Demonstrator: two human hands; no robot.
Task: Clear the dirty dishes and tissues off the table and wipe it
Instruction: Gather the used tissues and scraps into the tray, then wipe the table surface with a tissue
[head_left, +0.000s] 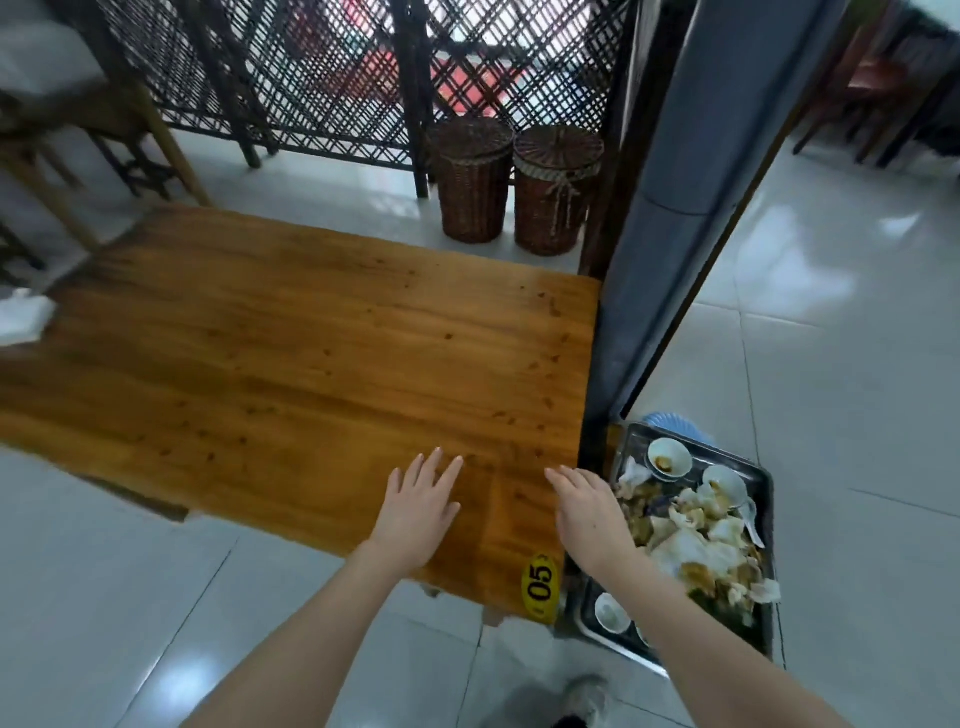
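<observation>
Both hands are over the near edge of the wooden tabletop (311, 364). The left hand (418, 512) is spread with straight fingers and holds nothing. The right hand (589, 512) is also flat and empty, with its fingers close together. Whether the palms touch the wood cannot be told.

Just to the right of the right hand, lower than the tabletop, a metal tray (761, 475) carries the dirty bowls (669, 457), a white spoon (750, 519), crumpled tissues (685, 551) and food rests. Far to the left of the left hand, a white tissue (23, 317) lies at the tabletop's edge. A yellow sticker (540, 587) with "05" is between the two wrists. Two wicker baskets (474, 182) stand on the floor beyond the hands.
</observation>
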